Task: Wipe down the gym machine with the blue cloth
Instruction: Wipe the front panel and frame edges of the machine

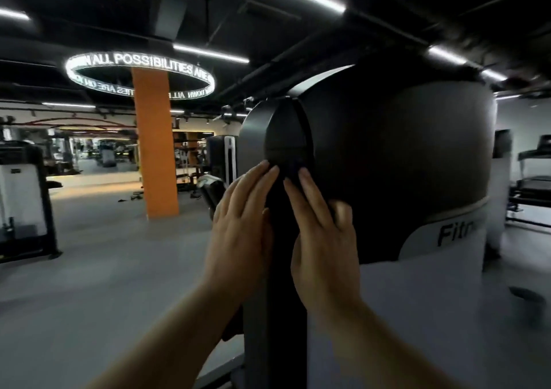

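The gym machine [387,162] fills the right half of the view: a dark rounded shroud above a white panel lettered "Fitn", with a black upright post below. My left hand [238,224] lies against the left side of that post, fingers straight and pointing up. My right hand [319,233] lies on the post's right side, fingers straight, tips at the shroud's lower edge. A small dark patch [293,166] between the fingertips may be the cloth; I cannot tell. No blue cloth shows plainly.
An orange pillar [155,141] stands behind and to the left. A weight machine [24,197] is at the far left, treadmills [533,180] at the far right. A lit ring sign [140,74] hangs from the ceiling. Grey floor [104,269] spreads left of me.
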Available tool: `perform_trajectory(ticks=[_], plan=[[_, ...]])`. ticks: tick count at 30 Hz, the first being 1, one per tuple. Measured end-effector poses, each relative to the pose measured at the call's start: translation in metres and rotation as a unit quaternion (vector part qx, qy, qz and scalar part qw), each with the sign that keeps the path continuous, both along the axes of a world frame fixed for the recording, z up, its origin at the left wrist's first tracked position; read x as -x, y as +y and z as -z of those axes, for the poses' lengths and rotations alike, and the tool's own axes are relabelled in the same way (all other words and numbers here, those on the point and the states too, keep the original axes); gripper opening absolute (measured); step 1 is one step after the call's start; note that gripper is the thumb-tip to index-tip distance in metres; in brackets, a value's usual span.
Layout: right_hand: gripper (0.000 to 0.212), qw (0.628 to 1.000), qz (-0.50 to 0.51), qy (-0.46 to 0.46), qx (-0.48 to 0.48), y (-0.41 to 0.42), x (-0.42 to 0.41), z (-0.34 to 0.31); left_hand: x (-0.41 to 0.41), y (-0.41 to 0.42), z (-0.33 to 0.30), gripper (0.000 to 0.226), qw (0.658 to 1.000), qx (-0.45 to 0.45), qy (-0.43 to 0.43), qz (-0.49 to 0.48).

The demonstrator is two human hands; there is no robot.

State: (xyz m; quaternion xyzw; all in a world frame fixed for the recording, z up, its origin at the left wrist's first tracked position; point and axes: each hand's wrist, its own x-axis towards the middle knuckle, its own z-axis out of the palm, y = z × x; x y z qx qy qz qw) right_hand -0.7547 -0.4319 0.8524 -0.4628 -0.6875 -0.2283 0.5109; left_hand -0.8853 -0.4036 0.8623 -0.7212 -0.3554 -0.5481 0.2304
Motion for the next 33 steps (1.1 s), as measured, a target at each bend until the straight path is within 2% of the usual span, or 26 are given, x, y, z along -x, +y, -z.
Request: perform_trajectory(ticks=[6, 13, 17, 20, 23, 27, 31, 33], plan=[[0.077, 0.999, 0.028, -0.039, 0.009, -0.004, 0.001, -0.057, 0.000, 0.001, -0.044, 0.056, 0.999, -0.012, -0.019, 0.032], [0.074, 0.996, 0.030, -0.072, 0.038, -0.009, 0.002, -0.115, -0.001, 0.000, -0.075, 0.056, 0.998, 0.004, -0.052, 0.032], [0.071, 0.994, 0.039, -0.090, 0.038, -0.011, 0.007, -0.100, 0.001, 0.001, -0.074, 0.058, 0.997, 0.004, -0.069, 0.039], [0.074, 0.993, 0.062, -0.102, 0.023, -0.012, 0.008, -0.076, 0.005, 0.004, -0.065, 0.058, 0.994, 0.008, -0.064, 0.089], [0.073, 0.989, 0.087, -0.118, 0.013, -0.011, 0.012, -0.091, 0.016, 0.011, -0.069, 0.058, 0.991, 0.010, -0.059, 0.119], [0.065, 0.983, 0.145, -0.107, 0.046, -0.014, 0.039, -0.121, 0.031, 0.031, -0.080, 0.053, 0.984, 0.006, -0.072, 0.162], [0.057, 0.967, 0.200, -0.142, 0.074, -0.016, 0.075, -0.103, 0.049, 0.051, -0.077, 0.052, 0.971, 0.032, -0.052, 0.232], [0.060, 0.965, 0.228, -0.108, 0.076, -0.016, 0.079, -0.103, 0.057, 0.058, -0.074, 0.052, 0.965, 0.024, -0.023, 0.258]])
